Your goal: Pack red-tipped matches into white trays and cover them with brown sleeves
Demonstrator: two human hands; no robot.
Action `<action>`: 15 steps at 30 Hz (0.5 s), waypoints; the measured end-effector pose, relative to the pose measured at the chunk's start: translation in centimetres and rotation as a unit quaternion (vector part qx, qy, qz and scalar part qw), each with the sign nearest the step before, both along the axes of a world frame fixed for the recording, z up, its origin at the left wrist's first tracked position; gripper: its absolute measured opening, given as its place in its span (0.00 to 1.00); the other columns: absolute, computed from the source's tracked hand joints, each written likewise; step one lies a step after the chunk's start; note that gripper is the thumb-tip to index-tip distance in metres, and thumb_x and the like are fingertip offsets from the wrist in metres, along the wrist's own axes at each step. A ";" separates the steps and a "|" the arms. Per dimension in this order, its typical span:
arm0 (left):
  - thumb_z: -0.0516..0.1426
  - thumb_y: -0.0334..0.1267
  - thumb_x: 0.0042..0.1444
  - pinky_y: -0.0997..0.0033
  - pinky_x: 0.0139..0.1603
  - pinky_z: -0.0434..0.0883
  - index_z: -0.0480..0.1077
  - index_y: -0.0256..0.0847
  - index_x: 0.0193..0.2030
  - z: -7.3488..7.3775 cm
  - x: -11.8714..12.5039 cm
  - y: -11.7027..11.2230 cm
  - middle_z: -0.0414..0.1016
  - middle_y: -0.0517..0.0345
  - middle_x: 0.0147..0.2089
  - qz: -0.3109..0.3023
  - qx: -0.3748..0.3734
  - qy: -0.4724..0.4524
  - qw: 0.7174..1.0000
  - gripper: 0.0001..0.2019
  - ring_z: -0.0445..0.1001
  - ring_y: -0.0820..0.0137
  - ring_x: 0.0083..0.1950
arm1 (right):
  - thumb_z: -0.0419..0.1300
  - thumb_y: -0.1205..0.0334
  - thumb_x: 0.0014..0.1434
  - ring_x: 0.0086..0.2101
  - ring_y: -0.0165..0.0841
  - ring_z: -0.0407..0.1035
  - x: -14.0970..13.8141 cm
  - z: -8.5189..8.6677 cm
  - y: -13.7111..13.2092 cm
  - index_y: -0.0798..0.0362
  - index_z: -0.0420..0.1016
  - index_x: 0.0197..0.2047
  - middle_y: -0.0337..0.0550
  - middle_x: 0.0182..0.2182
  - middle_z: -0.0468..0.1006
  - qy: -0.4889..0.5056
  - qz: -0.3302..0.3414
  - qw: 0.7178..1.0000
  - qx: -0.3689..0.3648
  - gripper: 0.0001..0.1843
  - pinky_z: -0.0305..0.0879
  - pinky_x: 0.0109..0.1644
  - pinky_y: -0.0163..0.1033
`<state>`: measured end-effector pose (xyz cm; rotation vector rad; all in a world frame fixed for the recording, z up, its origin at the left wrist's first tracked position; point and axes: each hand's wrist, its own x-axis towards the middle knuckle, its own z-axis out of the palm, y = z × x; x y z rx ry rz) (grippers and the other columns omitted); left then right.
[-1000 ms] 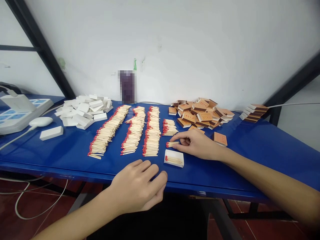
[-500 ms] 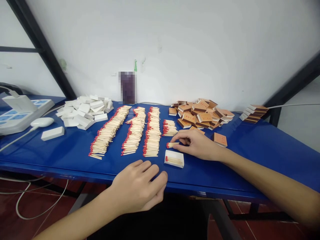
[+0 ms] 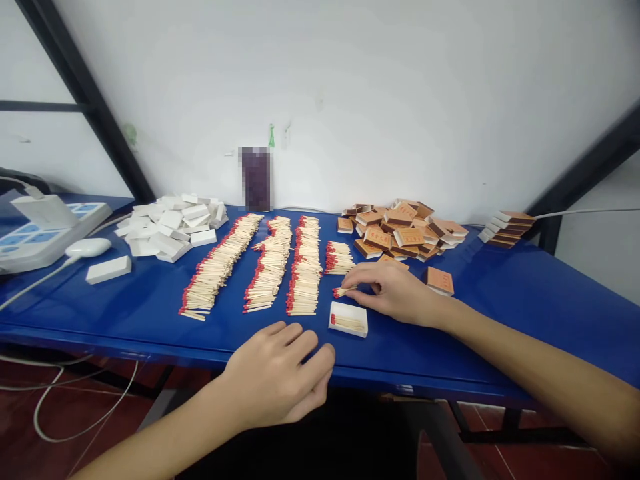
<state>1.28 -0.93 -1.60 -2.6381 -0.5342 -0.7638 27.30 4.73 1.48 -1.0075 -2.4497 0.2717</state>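
My right hand [image 3: 393, 290] lies on the blue table [image 3: 500, 320] with its fingertips pinched on a small bunch of red-tipped matches [image 3: 344, 291]. Just in front of it sits an open white matchbox tray [image 3: 349, 319] holding a few matches. My left hand [image 3: 277, 373] rests on the table's front edge, fingers loosely curled, holding nothing. Long rows of matches [image 3: 270, 263] lie to the left of the right hand, and a short pile of matches [image 3: 338, 257] lies behind it.
A heap of white inner trays [image 3: 167, 225] is at the back left, one loose tray [image 3: 109, 269] nearer. Orange box sleeves [image 3: 403, 229] are heaped at the back right, with a stack [image 3: 506, 227] farther right. A power strip [image 3: 35, 230] and cables sit far left.
The right hand's fingers have closed tighter on the small bunch of matches, so less of it shows. The left hand has not moved.
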 end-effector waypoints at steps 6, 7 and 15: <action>0.54 0.34 0.61 0.65 0.29 0.64 0.70 0.39 0.39 0.1 0.0 0.0 0.65 0.61 0.29 -0.001 0.001 0.002 1.000 0.05 0.65 0.67 0.29 | 0.57 0.62 0.67 0.29 0.29 0.70 0.0 0.1 0.0 0.50 0.82 0.42 0.41 0.37 0.83 -0.002 -0.001 1.000 -0.004 0.11 0.61 0.31 0.34; 0.54 0.34 0.61 0.65 0.29 0.63 0.70 0.39 0.39 0.1 0.0 0.0 0.65 0.61 0.29 -0.002 0.001 0.003 1.000 0.05 0.65 0.67 0.29 | 0.58 0.61 0.67 0.28 0.28 0.69 0.0 0.1 0.1 0.50 0.82 0.41 0.41 0.36 0.83 -0.001 -0.002 1.000 -0.003 0.11 0.61 0.31 0.34; 0.54 0.35 0.61 0.66 0.30 0.64 0.70 0.39 0.40 0.1 -0.1 0.0 0.65 0.61 0.29 -0.002 0.003 -0.001 1.000 0.05 0.66 0.67 0.30 | 0.60 0.56 0.66 0.24 0.27 0.63 -0.1 0.0 0.1 0.51 0.84 0.39 0.42 0.31 0.80 0.034 -0.027 0.999 -0.020 0.12 0.57 0.27 0.34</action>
